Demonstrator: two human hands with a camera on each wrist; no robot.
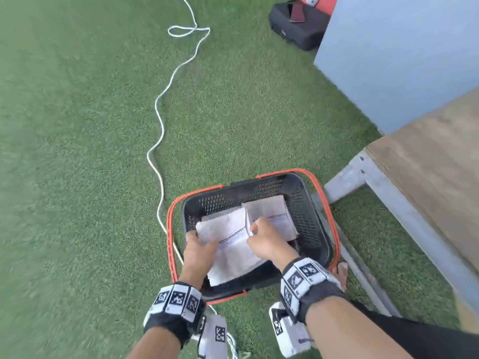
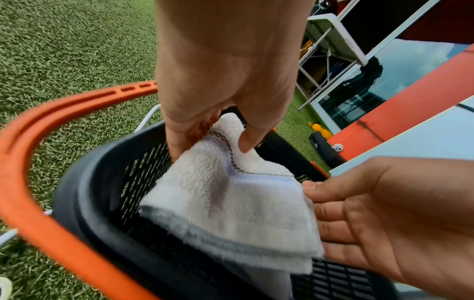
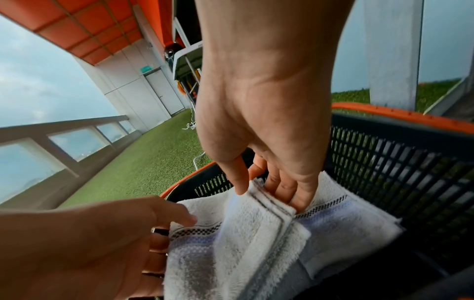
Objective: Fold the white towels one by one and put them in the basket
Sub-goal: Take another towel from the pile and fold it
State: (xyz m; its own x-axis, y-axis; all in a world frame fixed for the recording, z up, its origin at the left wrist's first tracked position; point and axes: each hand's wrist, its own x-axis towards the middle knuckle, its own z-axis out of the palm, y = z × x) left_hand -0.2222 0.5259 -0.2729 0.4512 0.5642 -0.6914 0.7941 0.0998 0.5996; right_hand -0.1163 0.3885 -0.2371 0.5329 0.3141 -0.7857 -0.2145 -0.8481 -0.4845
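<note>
White terry, the folded towel (image 1: 230, 244) hangs tilted just inside the black basket (image 1: 313, 229), its left edge pinched by the left hand (image 1: 199, 251), thumb on top, its right edge pinched by the right hand (image 1: 267, 240). Both hands reach down, wrists above the near rim. Another folded towel (image 1: 272, 212) lies flat just beside it. A white rope (image 1: 162, 125) snakes over green turf (image 1: 77, 151); a wooden bench (image 1: 427, 164) stands right
</note>
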